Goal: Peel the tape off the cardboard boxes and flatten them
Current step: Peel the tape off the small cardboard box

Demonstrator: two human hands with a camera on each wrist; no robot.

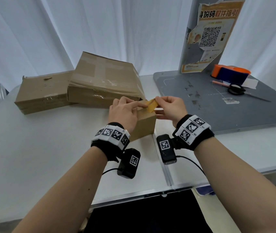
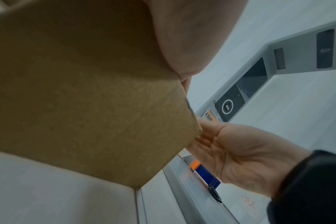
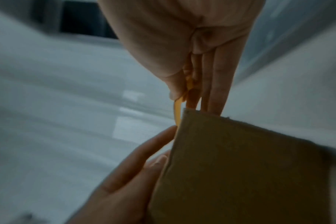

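Far left on the white table [image 1: 33, 148]: a flat brown box [image 1: 41, 93], lying low. Just to its right, touching it, a larger taped box [image 1: 103, 81], its top face tilted up toward the rear.

Centre, at the table's near middle: a small cardboard box [image 1: 144, 125], sitting on the table surface with one vertical corner edge facing the person.

Left hand [image 1: 123, 111] rests on the small box's top, fingers curled down over it with the fingertips pressing near where the tape lifts off; thumb not visible.

A strip of yellow-brown tape [image 1: 152, 105] rises from the box top. Its long axis runs from the box's top edge up and to the rear-right; the free end points toward the right hand.

Right hand [image 1: 171, 106]: thumb and forefinger pinch the tape's free end; in the right wrist view the other fingers [image 3: 219, 91] are extended straight, reaching the box edge.

Right: grey mat [image 1: 201, 105] carrying scissors [image 1: 238, 90], a pen [image 1: 221, 83] and an orange-blue tape dispenser [image 1: 229, 73].
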